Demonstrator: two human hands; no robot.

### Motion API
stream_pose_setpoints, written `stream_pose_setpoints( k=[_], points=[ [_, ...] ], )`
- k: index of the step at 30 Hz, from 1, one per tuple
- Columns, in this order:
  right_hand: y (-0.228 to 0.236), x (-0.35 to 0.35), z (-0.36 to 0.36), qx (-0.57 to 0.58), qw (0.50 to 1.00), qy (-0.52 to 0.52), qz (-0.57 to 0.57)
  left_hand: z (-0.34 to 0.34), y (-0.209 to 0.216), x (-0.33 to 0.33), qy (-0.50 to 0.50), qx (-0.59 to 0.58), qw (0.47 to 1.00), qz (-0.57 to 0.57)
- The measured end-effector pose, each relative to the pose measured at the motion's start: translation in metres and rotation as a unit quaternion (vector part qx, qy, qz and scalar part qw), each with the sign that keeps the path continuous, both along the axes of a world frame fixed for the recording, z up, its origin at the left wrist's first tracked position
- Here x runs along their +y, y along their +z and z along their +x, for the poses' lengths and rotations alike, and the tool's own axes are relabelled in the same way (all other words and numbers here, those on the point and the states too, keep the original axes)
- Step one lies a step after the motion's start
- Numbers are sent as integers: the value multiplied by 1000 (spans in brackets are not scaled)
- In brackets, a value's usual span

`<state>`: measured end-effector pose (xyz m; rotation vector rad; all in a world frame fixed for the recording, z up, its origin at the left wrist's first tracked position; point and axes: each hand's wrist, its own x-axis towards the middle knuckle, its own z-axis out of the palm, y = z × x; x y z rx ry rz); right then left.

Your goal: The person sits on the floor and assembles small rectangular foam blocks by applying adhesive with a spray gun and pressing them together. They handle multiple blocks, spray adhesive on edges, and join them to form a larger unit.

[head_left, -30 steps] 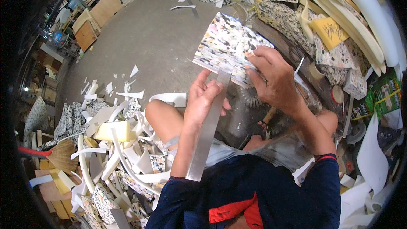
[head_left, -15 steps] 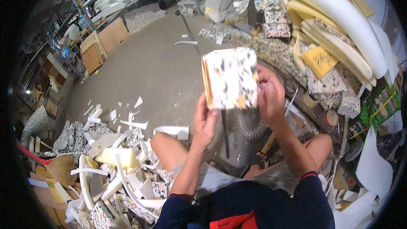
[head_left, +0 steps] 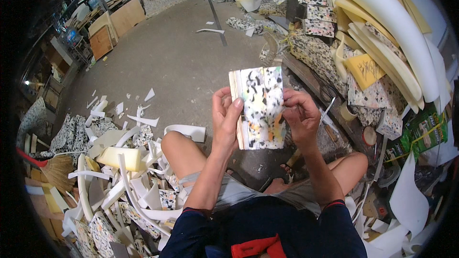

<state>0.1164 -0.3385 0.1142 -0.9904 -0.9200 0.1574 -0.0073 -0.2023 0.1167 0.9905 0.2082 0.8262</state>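
Observation:
In front of me, above my lap, is a rectangular block of speckled rebonded foam (head_left: 262,107), white with black, orange and green flecks. Thin tan layers, like plywood, run along its left side. My left hand (head_left: 226,119) grips that layered side, thumb across the front face and the other fingers behind. At the right edge, my right hand (head_left: 301,114) has its fingers curled and pinched against the foam. Some of its fingertips are hidden by the block and by each other. The block stands with its longer side up and down.
Foam offcuts (head_left: 129,181) heap at my left beside a straw broom (head_left: 58,174). On the right lie stacked speckled blocks (head_left: 319,14), curved foam sheets (head_left: 389,52), a yellow foam piece (head_left: 364,70), a tape roll (head_left: 348,111) and a green package (head_left: 420,134).
The foam block has come lower and nearer to me and turned, so its face now looks taller and narrower. Both hands moved down with it, keeping hold.

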Motion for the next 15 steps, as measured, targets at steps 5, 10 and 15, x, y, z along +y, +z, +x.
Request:
stream_pose_setpoints(
  k=[5,10,15],
  points=[
    [25,3,-3,-44,992,-101,-67,-7,-3,-9,-6,-17,999,27],
    [40,2,10,-267,948,-148,-90,-15,-10,-12,8,-41,997,65],
    [39,5,4,-204,971,-116,-48,-20,-16,-14,26,-55,996,60]
  ],
)
